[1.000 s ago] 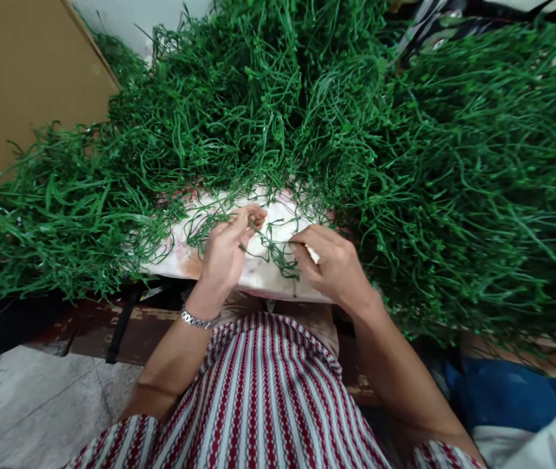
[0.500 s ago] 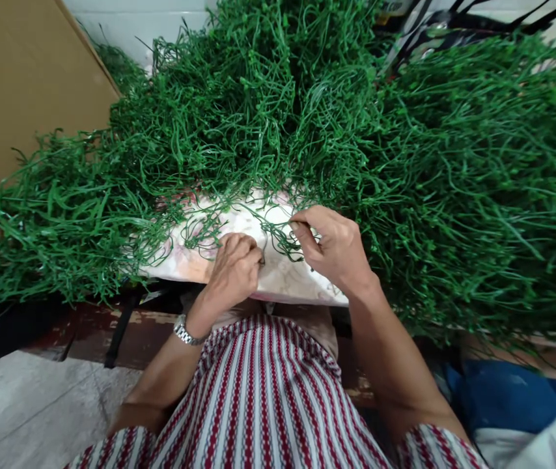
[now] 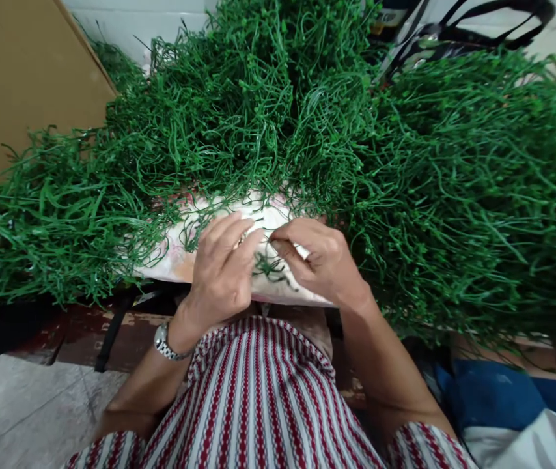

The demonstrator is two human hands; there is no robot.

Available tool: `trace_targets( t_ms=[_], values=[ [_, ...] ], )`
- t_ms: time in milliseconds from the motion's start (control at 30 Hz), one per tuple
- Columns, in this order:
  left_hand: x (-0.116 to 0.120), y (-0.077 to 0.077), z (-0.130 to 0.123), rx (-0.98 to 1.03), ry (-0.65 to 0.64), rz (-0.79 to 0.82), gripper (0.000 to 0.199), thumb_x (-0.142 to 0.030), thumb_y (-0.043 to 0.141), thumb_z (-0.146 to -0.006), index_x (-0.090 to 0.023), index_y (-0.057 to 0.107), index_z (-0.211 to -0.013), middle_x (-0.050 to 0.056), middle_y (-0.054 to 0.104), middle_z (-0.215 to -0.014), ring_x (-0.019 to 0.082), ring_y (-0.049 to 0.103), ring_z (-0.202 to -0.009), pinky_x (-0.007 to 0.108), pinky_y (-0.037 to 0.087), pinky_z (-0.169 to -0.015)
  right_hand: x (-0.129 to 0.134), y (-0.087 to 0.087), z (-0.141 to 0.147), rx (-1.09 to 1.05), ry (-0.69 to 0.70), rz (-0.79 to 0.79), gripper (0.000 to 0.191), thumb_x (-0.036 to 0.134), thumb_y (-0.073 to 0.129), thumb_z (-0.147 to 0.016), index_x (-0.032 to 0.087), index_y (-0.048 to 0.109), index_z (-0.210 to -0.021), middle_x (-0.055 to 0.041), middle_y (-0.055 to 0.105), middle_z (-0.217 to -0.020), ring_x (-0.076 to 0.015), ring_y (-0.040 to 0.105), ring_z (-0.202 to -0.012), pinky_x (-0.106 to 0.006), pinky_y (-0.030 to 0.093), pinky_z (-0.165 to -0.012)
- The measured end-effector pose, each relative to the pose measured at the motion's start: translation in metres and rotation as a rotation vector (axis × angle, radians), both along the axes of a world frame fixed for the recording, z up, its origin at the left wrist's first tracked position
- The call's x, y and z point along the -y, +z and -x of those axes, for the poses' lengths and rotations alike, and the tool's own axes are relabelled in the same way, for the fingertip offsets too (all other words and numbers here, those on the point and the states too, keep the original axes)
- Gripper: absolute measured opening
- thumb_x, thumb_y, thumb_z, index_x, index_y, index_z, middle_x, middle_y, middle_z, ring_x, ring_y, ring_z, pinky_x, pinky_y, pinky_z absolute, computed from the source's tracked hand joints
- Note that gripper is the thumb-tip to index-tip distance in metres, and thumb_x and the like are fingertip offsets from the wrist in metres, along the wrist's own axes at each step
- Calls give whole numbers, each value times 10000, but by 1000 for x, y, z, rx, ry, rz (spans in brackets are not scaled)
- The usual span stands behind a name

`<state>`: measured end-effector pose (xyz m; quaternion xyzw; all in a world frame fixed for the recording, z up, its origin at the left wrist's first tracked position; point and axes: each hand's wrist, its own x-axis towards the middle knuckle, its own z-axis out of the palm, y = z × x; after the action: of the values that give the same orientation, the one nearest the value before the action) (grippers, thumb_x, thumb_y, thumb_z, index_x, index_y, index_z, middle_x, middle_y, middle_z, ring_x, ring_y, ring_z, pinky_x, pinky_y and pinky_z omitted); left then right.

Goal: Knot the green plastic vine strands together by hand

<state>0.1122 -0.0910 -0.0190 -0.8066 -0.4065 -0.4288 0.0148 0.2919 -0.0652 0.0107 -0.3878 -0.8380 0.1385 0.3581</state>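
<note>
Two bare hands worked close over the patterned cloth. The right hand seemingly pinched green stems, bunched between both; the left hand curved beside, its hold unclear. Light, steady fingertips suited such thin strands.

We count two hands, one watch, one striped shirt, one brown board, one patterned cloth, one bench, one strap and one black-handled bag, while the green stems are too many and too tangled for us to number.
</note>
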Motion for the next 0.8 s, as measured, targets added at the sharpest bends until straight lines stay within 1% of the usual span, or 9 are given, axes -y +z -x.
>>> trace_targets(
  t_ms=[67, 133, 200, 267, 333, 433, 533, 667, 800],
  values=[
    [-6, 4, 3, -114, -73, 51, 389, -77, 452, -772, -195, 530, -1135, 66, 633, -971, 221, 551, -1020, 479, 329, -1032, 3, 2, 4, 18, 95, 19, 167, 198, 474, -868, 148, 627, -824, -41, 636, -740, -141, 577, -727, -278, 458, -710],
    [-9, 2, 8, -106, -88, 107, 309, -83, 447, -784, -202, 569, -1042, 30, 635, -808, 185, 583, -841, 444, 386, -981, 4, 0, 2, -37, 139, 48, 163, 238, 493, -871, 152, 630, -888, -49, 649, -819, -148, 589, -799, -290, 466, -752],
    [-7, -2, 14, -49, -68, 160, 225, -109, 485, -787, -199, 591, -964, 25, 629, -754, 173, 571, -746, 393, 445, -869, 3, -7, -6, -149, 77, 62, 173, 246, 491, -876, 156, 620, -950, -61, 645, -906, -151, 591, -862, -293, 469, -777],
    [-3, -5, 20, 28, -37, 214, 191, -132, 522, -785, -194, 597, -949, 38, 643, -792, 174, 574, -749, 359, 451, -799, 2, -19, -15, -172, -48, 72, 165, 206, 475, -876, 154, 616, -944, -66, 632, -900, -151, 585, -848, -288, 466, -758],
    [1, -6, 24, 115, -22, 282, 186, -146, 537, -785, -195, 599, -954, 45, 645, -847, 173, 581, -789, 332, 448, -777, 1, -33, -21, 13, -93, 111, 151, 151, 478, -853, 153, 620, -903, -62, 614, -847, -156, 565, -798, -278, 451, -716],
    [2, -4, 27, 255, -27, 370, 172, -150, 560, -771, -194, 606, -931, 42, 621, -862, 169, 573, -838, 295, 450, -753, 3, -51, -19, 403, -54, 126, 119, 145, 509, -824, 147, 622, -862, -81, 593, -866, -177, 523, -797, -286, 419, -713],
    [0, -7, 28, 396, -28, 384, 233, -136, 587, -750, -195, 600, -976, 29, 597, -837, 153, 556, -800, 279, 447, -728, 5, -59, -10, 565, -79, 34, 105, 140, 511, -818, 151, 614, -831, -85, 573, -849, -182, 480, -776, -291, 380, -704],
    [-4, -11, 30, 468, -52, 337, 146, -146, 595, -746, -200, 619, -879, 18, 586, -766, 155, 550, -765, 282, 441, -691, 5, -51, -9, 615, -125, -83, 88, 117, 525, -787, 163, 599, -792, -76, 561, -798, -189, 455, -748, -306, 339, -665],
    [-6, -10, 30, 497, -73, 351, 49, -150, 597, -745, -191, 618, -762, 18, 576, -718, 154, 548, -732, 284, 432, -666, 7, -16, -46, 449, -359, -249, 98, 153, 505, -822, 182, 598, -804, -81, 580, -825, -209, 477, -815, -353, 343, -730]
  ],
)
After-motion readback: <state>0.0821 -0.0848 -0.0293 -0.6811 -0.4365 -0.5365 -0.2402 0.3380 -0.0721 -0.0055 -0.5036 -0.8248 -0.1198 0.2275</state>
